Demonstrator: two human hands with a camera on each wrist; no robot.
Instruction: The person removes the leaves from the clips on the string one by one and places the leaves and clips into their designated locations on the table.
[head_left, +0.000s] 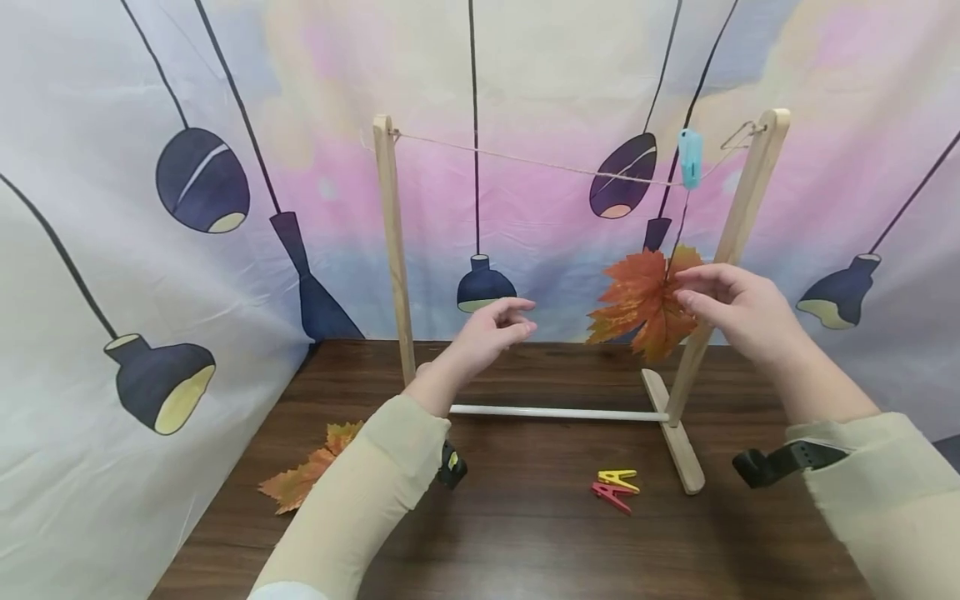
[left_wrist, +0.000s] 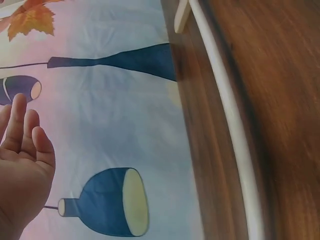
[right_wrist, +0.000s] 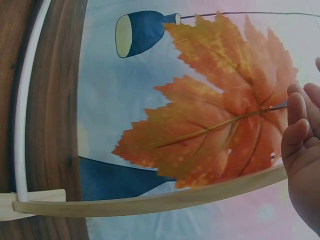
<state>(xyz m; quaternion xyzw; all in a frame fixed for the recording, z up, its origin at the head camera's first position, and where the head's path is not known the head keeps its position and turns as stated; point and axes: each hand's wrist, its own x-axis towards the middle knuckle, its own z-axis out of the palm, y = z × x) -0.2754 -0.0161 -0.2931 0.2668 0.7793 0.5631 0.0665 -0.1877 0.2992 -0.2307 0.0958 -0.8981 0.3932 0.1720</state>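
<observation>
An orange maple leaf (head_left: 645, 300) hangs by its stem from a light blue clothespin (head_left: 690, 158) on the string (head_left: 525, 158) near the right post. My right hand (head_left: 738, 312) is beside this leaf, thumb and index fingertip apart at its right edge. In the right wrist view the leaf (right_wrist: 225, 110) spreads broad and flat, and the right-hand fingers (right_wrist: 295, 112) overlap its stem end. My left hand (head_left: 487, 333) hovers left of the leaf, fingers loosely bent around nothing. Seen in the left wrist view, the left hand (left_wrist: 25, 160) is in front of the backdrop.
A wooden frame with a left post (head_left: 395, 242), right post (head_left: 738, 225) and white crossbar (head_left: 555, 412) stands on the brown table (head_left: 525, 533). Yellow (head_left: 618, 477) and red (head_left: 611, 496) clothespins lie together up front. Another leaf (head_left: 300, 479) lies by my left sleeve.
</observation>
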